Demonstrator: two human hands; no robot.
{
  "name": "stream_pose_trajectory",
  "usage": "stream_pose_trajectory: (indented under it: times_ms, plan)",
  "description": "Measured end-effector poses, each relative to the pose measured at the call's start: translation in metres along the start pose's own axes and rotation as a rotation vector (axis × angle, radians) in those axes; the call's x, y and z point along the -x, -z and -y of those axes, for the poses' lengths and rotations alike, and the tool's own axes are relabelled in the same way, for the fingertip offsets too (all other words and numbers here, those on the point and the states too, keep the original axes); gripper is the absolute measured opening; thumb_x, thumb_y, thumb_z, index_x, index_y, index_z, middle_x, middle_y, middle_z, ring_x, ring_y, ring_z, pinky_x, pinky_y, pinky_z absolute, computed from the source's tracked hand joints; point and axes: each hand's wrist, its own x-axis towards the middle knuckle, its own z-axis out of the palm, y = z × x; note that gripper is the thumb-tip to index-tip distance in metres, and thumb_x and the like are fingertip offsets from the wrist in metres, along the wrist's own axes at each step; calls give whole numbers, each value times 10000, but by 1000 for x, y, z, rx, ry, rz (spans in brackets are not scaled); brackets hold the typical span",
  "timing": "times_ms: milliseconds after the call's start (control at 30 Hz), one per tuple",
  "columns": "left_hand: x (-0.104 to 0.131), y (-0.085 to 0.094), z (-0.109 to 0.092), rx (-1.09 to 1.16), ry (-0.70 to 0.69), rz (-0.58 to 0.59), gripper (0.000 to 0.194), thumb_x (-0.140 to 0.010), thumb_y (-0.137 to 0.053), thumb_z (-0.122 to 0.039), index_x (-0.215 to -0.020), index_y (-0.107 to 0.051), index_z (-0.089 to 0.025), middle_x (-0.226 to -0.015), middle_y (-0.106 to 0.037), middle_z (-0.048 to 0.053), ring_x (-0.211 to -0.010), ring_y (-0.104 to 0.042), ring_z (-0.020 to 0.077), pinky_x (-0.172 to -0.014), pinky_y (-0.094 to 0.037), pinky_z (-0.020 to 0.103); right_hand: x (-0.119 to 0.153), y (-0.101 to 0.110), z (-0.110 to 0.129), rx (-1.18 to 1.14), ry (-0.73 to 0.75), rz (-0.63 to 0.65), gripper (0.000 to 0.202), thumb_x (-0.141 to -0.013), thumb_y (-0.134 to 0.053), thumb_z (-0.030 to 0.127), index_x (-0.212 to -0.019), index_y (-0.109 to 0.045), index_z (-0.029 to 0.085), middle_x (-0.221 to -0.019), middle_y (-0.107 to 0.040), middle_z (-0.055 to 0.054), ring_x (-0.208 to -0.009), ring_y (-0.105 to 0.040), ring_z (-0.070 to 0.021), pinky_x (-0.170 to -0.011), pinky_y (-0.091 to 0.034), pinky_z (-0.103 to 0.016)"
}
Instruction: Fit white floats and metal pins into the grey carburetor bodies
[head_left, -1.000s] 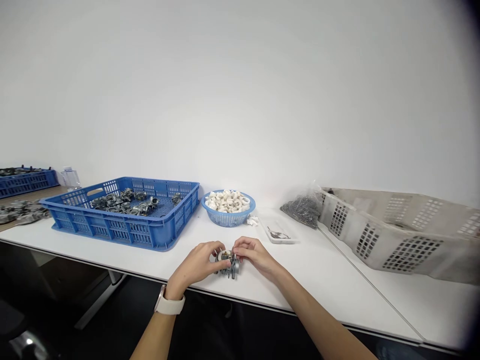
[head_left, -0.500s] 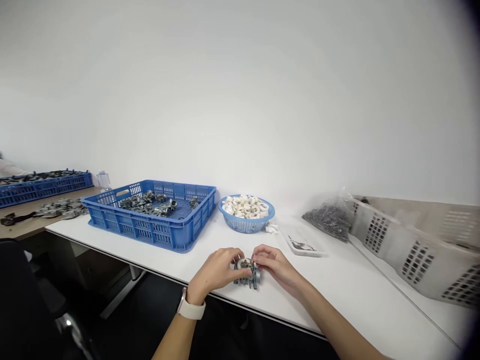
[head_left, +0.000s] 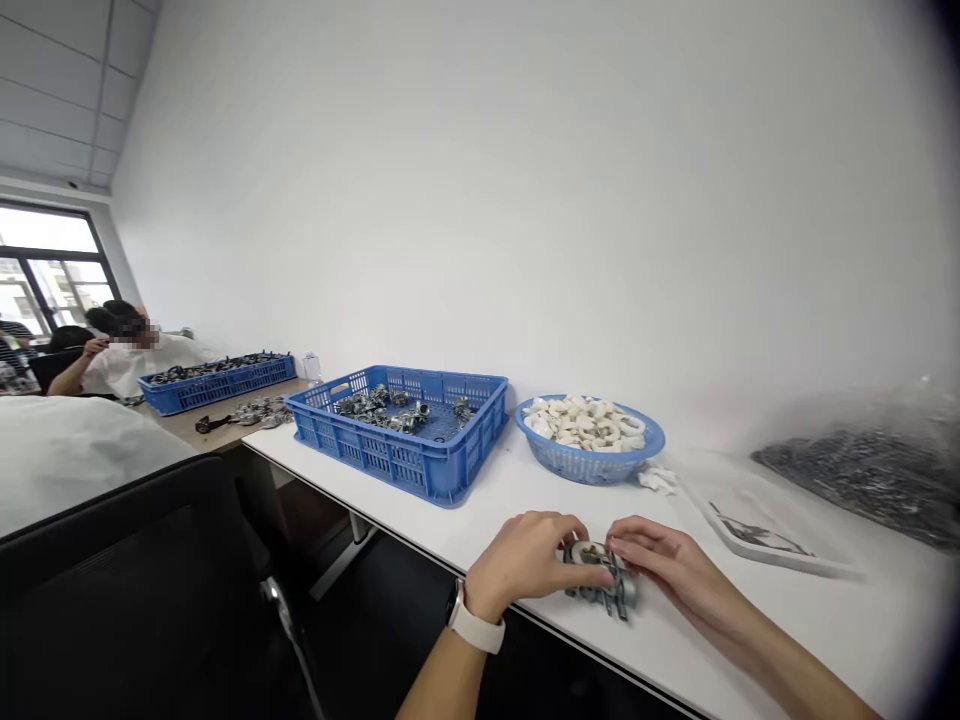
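Observation:
On the white table near its front edge sits a grey cast-metal part point(head_left: 619, 598) with a pale round piece and a small brass-coloured spot on top. My left hand point(head_left: 536, 560) is closed around its left side, thumb across the front and fingers behind. At the part's upper right, my right hand point(head_left: 664, 560) has thumb and fingers pinched together; whatever is between the fingertips is hidden. Behind the hands stands a blue round basket point(head_left: 592, 468) full of white plastic pieces. Similar metal parts point(head_left: 390, 408) lie in the blue crate point(head_left: 442, 470) to the left.
To the right are a shallow clear tray point(head_left: 787, 560) with thin dark pieces and a plastic bag point(head_left: 862, 475) of small dark parts. A black chair point(head_left: 135, 590) stands at left. Farther off, a person point(head_left: 142, 350) sits behind another blue crate point(head_left: 221, 385).
My view has swung left, so the scene sits farther right and the seated person appears. Both hands stay at the metal part, in nearly the same pose.

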Motion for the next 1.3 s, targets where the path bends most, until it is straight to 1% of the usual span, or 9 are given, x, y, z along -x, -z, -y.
stream_pose_trajectory:
  times_ms: [133,267,367,500,633,800,900,1000,1300]
  plan:
    - [0,-1,0,12,0,-7,492,-874,-652,-699,-1002,-695,-226,-975,-736,58,-891,-676,243,-709,-406,299,-1,0,-2,59,51,-26,405,-743,-809,576,-911,-768,210,-972,-708,-87,-831,-609,-248,-754,-498,-354]
    - [1,0,-5,28,-5,-12,378,-880,-709,-599,-995,-684,-239,-951,-724,16,-891,-660,220,-745,-403,285,7,-2,5,18,95,20,324,-780,-809,502,-914,-764,211,-913,-707,-55,-836,-612,-237,-778,-474,-353]
    - [0,1,-6,33,24,-4,323,-907,-681,-548,-1001,-672,-239,-954,-706,8,-873,-642,211,-739,-400,281,13,-3,15,-7,73,47,277,-818,-793,462,-946,-766,217,-910,-711,-44,-835,-615,-223,-797,-466,-349]
    - [-1,1,-4,35,40,21,308,-919,-658,-542,-979,-653,-240,-937,-687,1,-863,-633,209,-730,-396,279,17,-4,22,-36,13,98,315,-782,-838,434,-994,-741,223,-885,-698,-34,-868,-620,-229,-810,-472,-349]
    - [0,-2,-2,38,8,-21,316,-906,-697,-535,-1008,-658,-239,-970,-690,4,-900,-640,211,-767,-406,281,16,-3,19,-7,66,148,343,-746,-864,385,-1013,-714,231,-986,-694,-41,-920,-624,-240,-855,-475,-361]
    - [1,-3,1,43,-23,-44,416,-876,-708,-619,-1020,-683,-230,-1043,-712,35,-955,-659,227,-801,-425,291,9,-1,15,95,99,152,379,-741,-837,507,-951,-730,210,-1001,-701,-81,-950,-636,-287,-891,-485,-400]
    - [-1,-2,2,27,-2,-26,459,-867,-682,-673,-1000,-682,-234,-1018,-719,38,-927,-660,229,-742,-413,298,6,-1,13,150,88,151,386,-745,-811,569,-912,-745,228,-1026,-709,-92,-960,-643,-300,-905,-492,-407]
    - [-1,-1,0,30,28,-13,480,-841,-692,-698,-965,-668,-235,-984,-723,35,-890,-656,227,-691,-392,299,7,-2,12,143,59,78,424,-708,-813,614,-915,-758,248,-1035,-721,-94,-926,-657,-304,-870,-513,-403]
    - [-1,-1,1,19,26,7,523,-853,-647,-738,-954,-645,-225,-970,-726,41,-880,-665,229,-669,-383,294,6,0,11,177,66,115,436,-705,-807,619,-913,-768,238,-1015,-717,-111,-934,-644,-323,-881,-521,-417]
